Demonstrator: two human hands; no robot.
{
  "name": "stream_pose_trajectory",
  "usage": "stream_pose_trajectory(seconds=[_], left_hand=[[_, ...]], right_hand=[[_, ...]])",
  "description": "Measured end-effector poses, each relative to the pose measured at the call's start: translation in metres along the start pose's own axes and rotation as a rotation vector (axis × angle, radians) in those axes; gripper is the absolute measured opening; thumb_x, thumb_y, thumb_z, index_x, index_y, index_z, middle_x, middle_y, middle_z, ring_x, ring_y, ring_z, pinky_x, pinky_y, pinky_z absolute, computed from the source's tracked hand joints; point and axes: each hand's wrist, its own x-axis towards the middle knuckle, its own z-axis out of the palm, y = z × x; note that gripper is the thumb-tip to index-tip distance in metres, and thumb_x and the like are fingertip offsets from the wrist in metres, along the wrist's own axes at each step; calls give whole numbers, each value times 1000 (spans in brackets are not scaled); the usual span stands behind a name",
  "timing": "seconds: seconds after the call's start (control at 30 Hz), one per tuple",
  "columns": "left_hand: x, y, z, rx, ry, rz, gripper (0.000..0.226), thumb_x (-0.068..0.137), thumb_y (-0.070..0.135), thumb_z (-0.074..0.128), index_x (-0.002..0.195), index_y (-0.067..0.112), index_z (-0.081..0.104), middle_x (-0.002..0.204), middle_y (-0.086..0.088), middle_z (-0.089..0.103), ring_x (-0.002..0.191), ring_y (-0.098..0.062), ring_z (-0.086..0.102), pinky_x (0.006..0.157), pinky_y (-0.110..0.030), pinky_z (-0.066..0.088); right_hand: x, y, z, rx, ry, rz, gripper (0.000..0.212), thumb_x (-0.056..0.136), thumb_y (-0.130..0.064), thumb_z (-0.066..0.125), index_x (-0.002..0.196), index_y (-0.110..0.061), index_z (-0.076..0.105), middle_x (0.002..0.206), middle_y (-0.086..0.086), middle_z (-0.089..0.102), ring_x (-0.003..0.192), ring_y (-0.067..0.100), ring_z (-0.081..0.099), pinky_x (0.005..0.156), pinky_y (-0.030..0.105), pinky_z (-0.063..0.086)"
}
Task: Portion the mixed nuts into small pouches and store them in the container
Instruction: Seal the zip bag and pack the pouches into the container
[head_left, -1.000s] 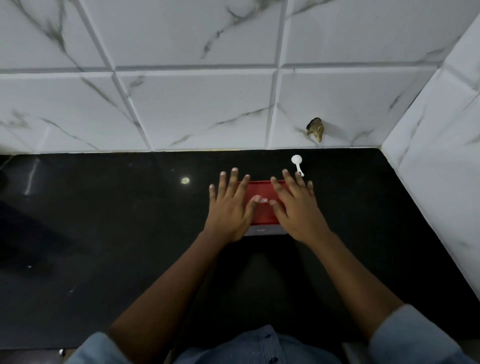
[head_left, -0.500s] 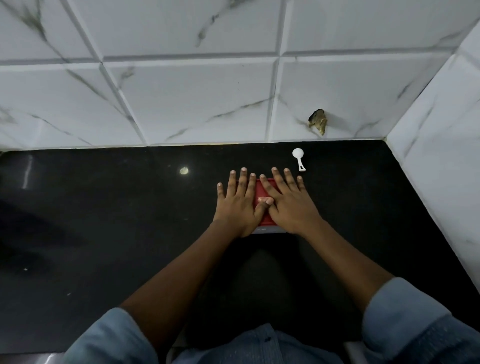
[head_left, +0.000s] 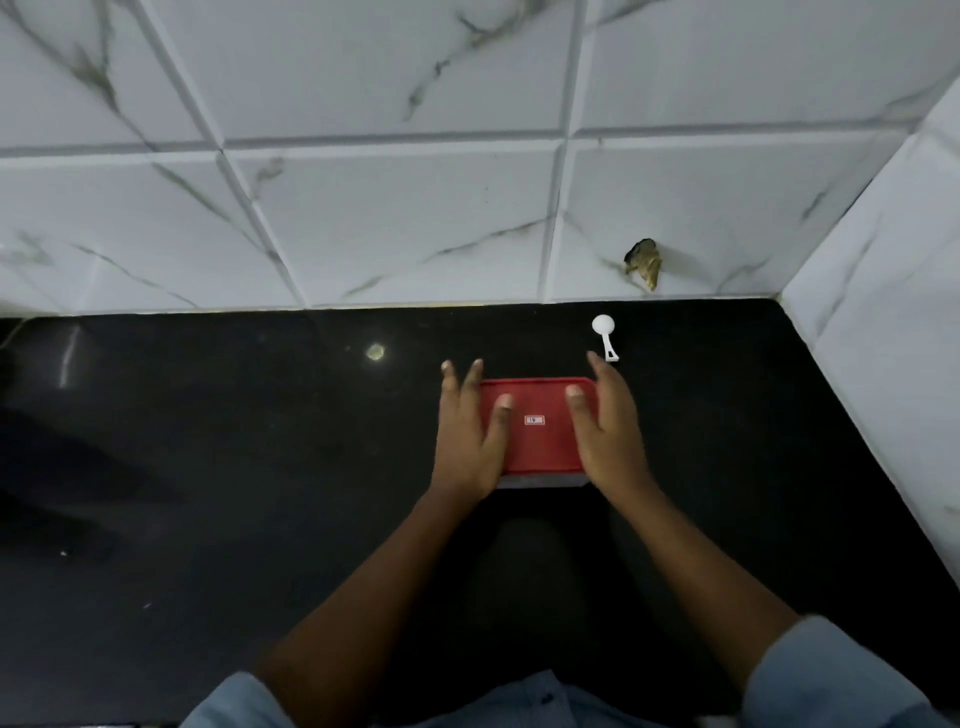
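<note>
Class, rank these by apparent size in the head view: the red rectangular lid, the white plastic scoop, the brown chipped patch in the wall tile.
1. Red rectangular lid, clearly largest.
2. White plastic scoop and brown chipped patch look about alike; the patch is farther away, so they stay unranked.

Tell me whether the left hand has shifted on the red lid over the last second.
Yes. The left hand slid leftward off the middle of the red lid to its left end.
</note>
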Motion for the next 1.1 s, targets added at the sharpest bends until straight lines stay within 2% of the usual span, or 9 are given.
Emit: stream_pose_trajectory(seconds=[0.07,0.13,0.23,0.5,0.63,0.77,0.87,1.0,1.1], left_hand=[[-17,-3,2,-275,118,-255,62,106,60,36,160,28,35,167,-1,32,152,-16,31,126,-45,27],[-33,-3,7,-510,101,-476,58,106,62,34,149,26,50,146,1,58,131,-13,57,115,-44,45],[-42,-1,14,-708,55,-545,50,109,55,34,134,24,65,125,0,72,113,-13,69,105,-41,53],[43,15,7,-803,55,-424,40,111,42,41,136,20,65,123,-5,75,117,-25,70,107,-51,53],[102,22,2,-796,26,-377,41,112,39,40,138,18,63,124,-7,74,118,-27,70,104,-47,55],[143,19,4,-821,20,-407,41,112,40,39,134,17,65,122,-8,75,115,-26,71,105,-51,54],[160,6,10,-823,10,-443,41,111,43,40,132,20,65,123,-8,74,116,-27,70,106,-53,53],[164,-18,21,-805,-84,-447,44,109,48,41,139,25,63,131,-4,71,124,-23,67,112,-51,48],[164,-25,22,-784,-110,-442,47,106,54,43,140,29,62,133,-1,71,126,-20,66,113,-49,47]], right_hand=[[-17,1,0,305,154,284,52,110,-46,44,158,-27,40,156,-3,48,144,14,45,116,36,39],[-35,5,3,530,180,513,47,110,-49,42,151,-27,48,141,-2,61,130,18,59,107,37,48],[-53,6,10,695,124,605,45,110,-49,41,143,-24,58,129,0,71,122,18,67,110,43,50],[21,-18,14,723,185,535,35,112,-31,40,118,-14,71,113,11,74,105,26,69,98,40,53],[76,-33,14,706,148,464,36,112,-36,39,114,-20,71,116,13,74,109,26,70,100,43,54],[115,-38,20,697,129,426,33,113,-36,40,110,-21,69,113,10,73,111,27,69,105,46,53],[131,-32,27,668,120,434,33,114,-34,39,113,-22,69,114,6,73,111,24,68,104,41,53],[138,-3,39,616,79,508,41,110,-43,41,131,-17,66,123,8,71,121,29,65,113,49,48],[136,9,40,592,45,528,44,110,-47,43,141,-23,61,130,2,69,123,20,64,115,47,46]])
